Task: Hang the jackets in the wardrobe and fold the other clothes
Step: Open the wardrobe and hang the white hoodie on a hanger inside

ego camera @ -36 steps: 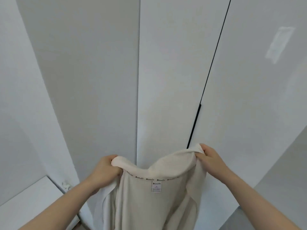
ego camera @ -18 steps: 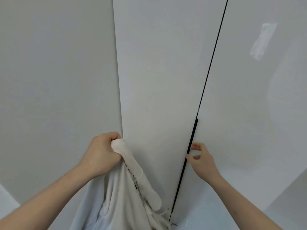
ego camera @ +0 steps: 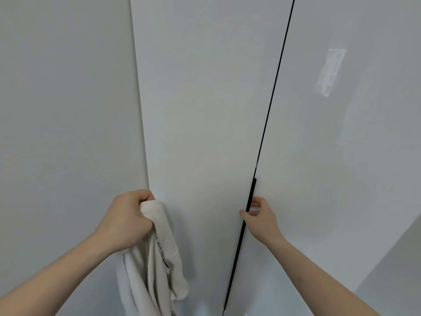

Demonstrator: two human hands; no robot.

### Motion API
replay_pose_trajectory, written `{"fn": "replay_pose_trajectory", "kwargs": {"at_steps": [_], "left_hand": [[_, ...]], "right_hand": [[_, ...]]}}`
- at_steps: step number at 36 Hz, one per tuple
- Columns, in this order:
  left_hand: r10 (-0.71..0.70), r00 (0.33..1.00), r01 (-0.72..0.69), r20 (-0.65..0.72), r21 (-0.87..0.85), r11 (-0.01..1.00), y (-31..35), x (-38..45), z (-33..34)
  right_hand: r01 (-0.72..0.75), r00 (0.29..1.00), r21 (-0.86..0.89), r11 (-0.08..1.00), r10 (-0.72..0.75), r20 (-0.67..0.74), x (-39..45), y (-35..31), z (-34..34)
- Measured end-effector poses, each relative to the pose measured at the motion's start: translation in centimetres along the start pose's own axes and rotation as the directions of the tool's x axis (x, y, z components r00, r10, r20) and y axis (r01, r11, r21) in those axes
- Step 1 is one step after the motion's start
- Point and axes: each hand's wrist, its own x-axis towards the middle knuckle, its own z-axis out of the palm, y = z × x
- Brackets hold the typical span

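Note:
A cream-white jacket (ego camera: 157,265) hangs bunched from my left hand (ego camera: 127,218), which grips it at the collar, low and left of centre. In front of me stand the white wardrobe doors (ego camera: 205,110), shut, with a thin black gap between them. My right hand (ego camera: 259,215) is at the black handle strip (ego camera: 250,197) on the edge of the right door (ego camera: 341,144), thumb and fingers curled at that edge. The lower part of the jacket runs out of view at the bottom.
A plain white panel (ego camera: 68,99) fills the left side. A pale reflection (ego camera: 330,71) shows on the glossy right door. A grey wall (ego camera: 401,270) cuts in at the lower right corner.
My right hand let go of the jacket and moved to the door's black handle edge. The jacket now hangs from my left hand alone, and the view has come closer to the doors.

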Motion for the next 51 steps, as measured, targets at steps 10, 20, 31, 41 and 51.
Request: {"fn": "replay_pose_trajectory", "kwargs": {"at_steps": [10,20,31,41,51], "left_hand": [[-0.042,0.999,0.042,0.034,0.003,0.999,-0.9,-0.5,1.1],[-0.025,0.992,0.023,0.128,0.017,1.000,0.1,-2.8,3.0],[0.107,0.965,-0.101,0.240,-0.039,0.994,2.4,-7.4,3.3],[0.194,0.942,-0.174,0.273,-0.095,0.980,3.9,-12.6,3.2],[0.294,0.903,-0.259,0.315,-0.150,0.954,5.7,-15.8,2.7]], "right_hand": [[-0.006,0.987,-0.051,0.999,-0.003,-0.160,0.2,0.1,1.2],[0.026,0.988,-0.045,0.999,-0.033,-0.150,-5.8,0.7,0.8],[-0.005,0.971,0.015,1.000,0.009,-0.240,-17.1,2.2,-0.7],[-0.060,0.880,0.030,0.998,0.068,-0.470,-27.2,4.2,-6.0],[-0.218,0.594,-0.010,0.976,0.125,-0.795,-34.8,7.4,-14.2]]}}
